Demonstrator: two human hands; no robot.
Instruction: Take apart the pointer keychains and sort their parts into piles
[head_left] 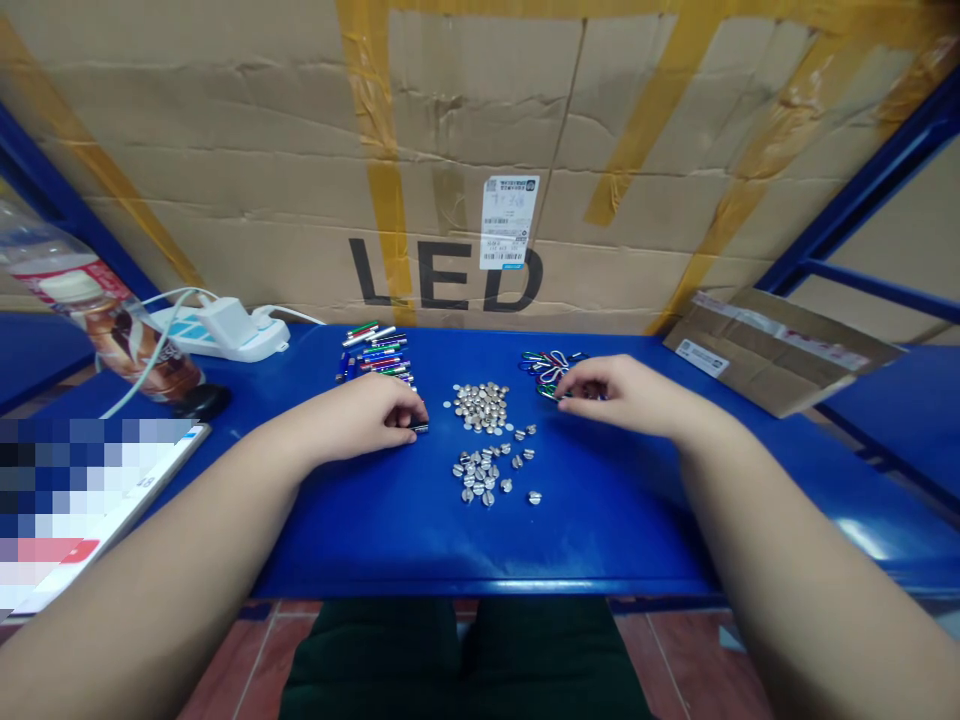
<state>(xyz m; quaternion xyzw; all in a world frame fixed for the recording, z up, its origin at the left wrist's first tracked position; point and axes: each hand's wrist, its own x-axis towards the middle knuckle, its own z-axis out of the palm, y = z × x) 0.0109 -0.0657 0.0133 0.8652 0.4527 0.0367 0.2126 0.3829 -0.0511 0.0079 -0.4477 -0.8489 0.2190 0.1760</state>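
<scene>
My left hand [388, 412] is closed around a small black tube [421, 428], whose end sticks out past the fingertips. Just behind that hand lies a heap of small coloured metal tubes [375, 352]. My right hand [606, 392] reaches over a bunch of coloured carabiners [553, 364], thumb and forefinger pinched at a green carabiner [545, 391]; its other fingers are partly hidden. Between the hands sits a pile of silver button cells [480, 405]. Nearer to me several small silver end caps with raised ridges [478, 474] are scattered.
A blue table [360, 530] carries everything. Behind it stands a large cardboard box [285, 200] marked LED. At left are a drink bottle [120, 330], a white power strip [247, 335] with cables, and a screen device [150, 490]. A flat cardboard piece [772, 350] leans at right.
</scene>
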